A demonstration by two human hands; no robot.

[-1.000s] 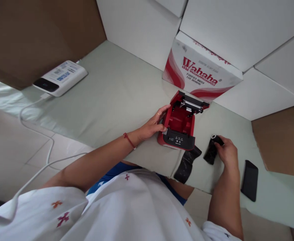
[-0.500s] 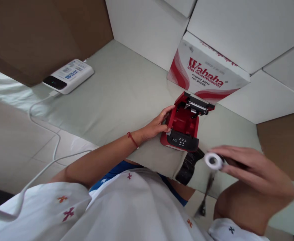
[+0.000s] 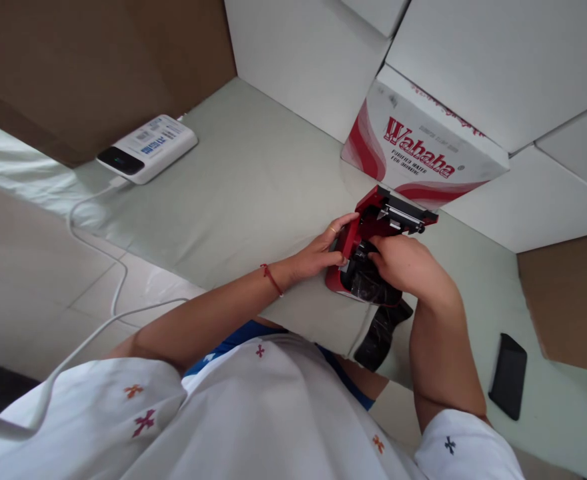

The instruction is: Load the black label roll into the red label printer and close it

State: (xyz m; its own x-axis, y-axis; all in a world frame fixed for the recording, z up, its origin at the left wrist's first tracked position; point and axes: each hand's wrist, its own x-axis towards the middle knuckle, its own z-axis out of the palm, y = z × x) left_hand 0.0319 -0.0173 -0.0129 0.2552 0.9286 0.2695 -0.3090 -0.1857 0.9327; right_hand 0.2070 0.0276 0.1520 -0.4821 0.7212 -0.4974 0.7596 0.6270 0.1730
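Note:
A red label printer (image 3: 334,281) stands on the cloth-covered surface with its lid (image 3: 403,208) raised. My left hand (image 3: 321,255) grips its left side, thumb on the front corner and fingers along the side wall. My right hand (image 3: 411,267) reaches into the open compartment, its fingers closed on a black label roll (image 3: 366,270). The roll's loose black strip drapes over the printer's front and covers the button panel. Another length of black strip (image 3: 377,340) lies in front of the printer. My right fingertips are partly hidden inside.
A white-and-red Wahaha carton (image 3: 418,147) stands right behind the printer, against white boxes (image 3: 313,60). A white power-bank-like device (image 3: 148,148) with a cable lies at the left. A black phone-like slab (image 3: 508,377) lies at the right. Brown cardboard (image 3: 573,293) borders the right side.
My right hand has moved left with the roll, from beside the printer into its open compartment. The black slab at the right has come into sight. My left hand stays on the printer.

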